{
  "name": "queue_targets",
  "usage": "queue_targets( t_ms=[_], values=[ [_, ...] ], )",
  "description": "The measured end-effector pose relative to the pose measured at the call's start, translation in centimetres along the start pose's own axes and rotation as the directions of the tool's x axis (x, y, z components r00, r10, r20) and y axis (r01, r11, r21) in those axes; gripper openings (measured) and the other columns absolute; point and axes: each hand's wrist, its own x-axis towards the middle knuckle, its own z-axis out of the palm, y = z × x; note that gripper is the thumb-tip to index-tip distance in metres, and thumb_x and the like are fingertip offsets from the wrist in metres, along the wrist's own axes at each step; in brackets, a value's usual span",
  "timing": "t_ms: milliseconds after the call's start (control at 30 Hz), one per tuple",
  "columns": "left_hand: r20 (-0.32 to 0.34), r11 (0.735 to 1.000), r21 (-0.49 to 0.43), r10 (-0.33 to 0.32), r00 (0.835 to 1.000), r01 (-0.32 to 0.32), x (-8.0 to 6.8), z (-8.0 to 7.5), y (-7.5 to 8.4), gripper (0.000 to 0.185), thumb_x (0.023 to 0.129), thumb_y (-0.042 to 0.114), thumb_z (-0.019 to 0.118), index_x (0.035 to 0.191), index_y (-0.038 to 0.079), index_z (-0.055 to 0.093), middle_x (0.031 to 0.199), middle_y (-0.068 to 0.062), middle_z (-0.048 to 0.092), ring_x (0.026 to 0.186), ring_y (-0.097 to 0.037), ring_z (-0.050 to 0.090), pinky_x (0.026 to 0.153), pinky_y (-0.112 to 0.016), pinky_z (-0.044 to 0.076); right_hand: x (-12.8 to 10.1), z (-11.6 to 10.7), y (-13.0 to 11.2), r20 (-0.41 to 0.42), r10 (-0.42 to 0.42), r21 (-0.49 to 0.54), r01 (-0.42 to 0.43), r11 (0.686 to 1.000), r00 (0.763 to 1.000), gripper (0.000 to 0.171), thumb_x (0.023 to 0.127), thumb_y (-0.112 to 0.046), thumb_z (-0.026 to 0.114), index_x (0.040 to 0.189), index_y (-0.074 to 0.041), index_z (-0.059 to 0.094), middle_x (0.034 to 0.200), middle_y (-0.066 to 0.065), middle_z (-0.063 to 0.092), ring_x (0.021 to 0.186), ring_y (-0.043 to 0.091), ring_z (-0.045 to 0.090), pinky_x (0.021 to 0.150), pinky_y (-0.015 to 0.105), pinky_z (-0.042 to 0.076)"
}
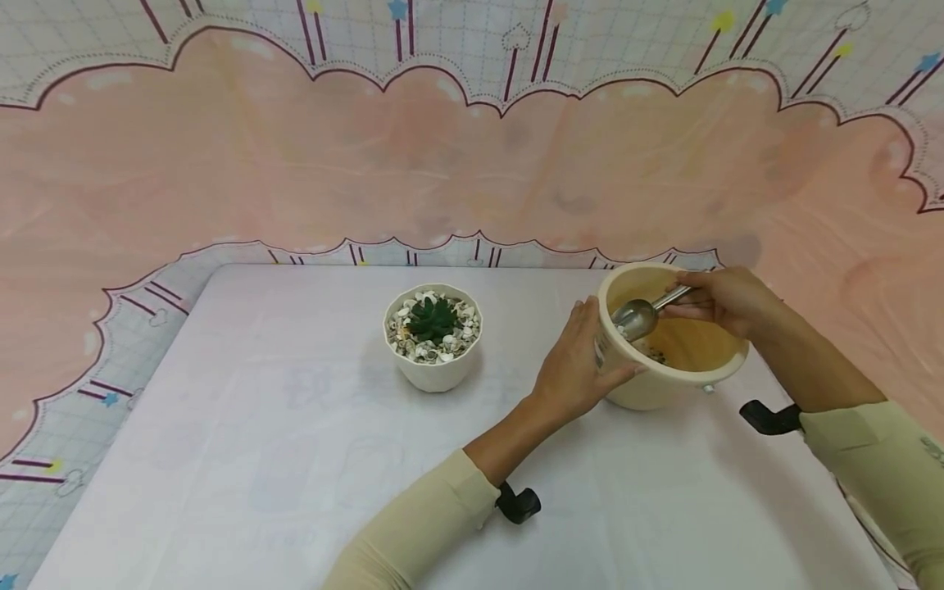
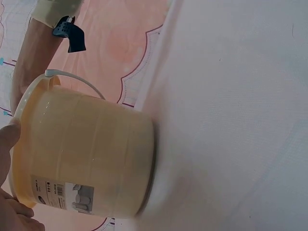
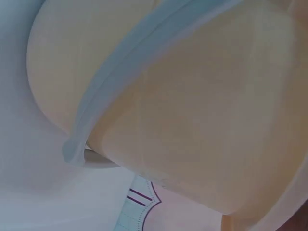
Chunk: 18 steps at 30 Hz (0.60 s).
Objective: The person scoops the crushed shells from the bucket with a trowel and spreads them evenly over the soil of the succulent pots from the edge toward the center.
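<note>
A cream plastic bucket (image 1: 640, 398) stands on the right part of the table, its mouth tipped toward me. My left hand (image 1: 577, 365) grips it at the left side of the rim, with the thumb near the front. Inside the mouth, my right hand (image 1: 726, 301) holds a metal spoon (image 1: 636, 319) by its handle; some pale pebbles show at the bowl. More small stones (image 1: 653, 354) lie within the bucket, mostly hidden by its wall. A printed label (image 2: 62, 195) shows on the bucket's side in the left wrist view. The right wrist view mainly shows the bucket's wall and handle (image 3: 130, 57).
Left of the bucket, a white pot (image 1: 435, 375) holds a green succulent (image 1: 433, 319) ringed with pebbles. Both stand on a white table (image 1: 295, 459). A patterned pink cloth (image 1: 413, 164) lies behind and around the table.
</note>
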Motion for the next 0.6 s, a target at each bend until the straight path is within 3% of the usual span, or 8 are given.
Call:
queue_targets(
  t_ms=[367,600],
  values=[
    [0.0,1.0,-0.026,-0.008,1.0,0.008,-0.1,-0.1,0.0,0.108,0.091,0.046,0.083,0.167,0.004,0.019,0.169,-0.015,0.03,0.157,-0.03,0.023,0.119,-0.041,0.034,-1.2,-0.8,0.0,0.002,0.043,0.143,-0.043,0.989,0.999,0.038,0.113,-0.01,0.049,0.089,0.003,0.076,0.089,0.021,0.077,0.082,0.03,0.079,0.079,0.033,0.061],
    [0.01,0.998,-0.06,-0.021,1.0,0.021,0.0,0.1,-0.1,0.109,0.091,0.045,0.083,0.167,0.004,0.017,0.171,-0.014,0.027,0.158,-0.029,0.021,0.121,-0.042,0.032,-1.9,-2.4,-0.1,0.044,0.056,0.329,-0.067,0.942,0.997,0.039,0.113,-0.008,0.043,0.095,0.007,0.073,0.095,0.027,0.075,0.088,0.038,0.077,0.085,0.038,0.06]
  ],
)
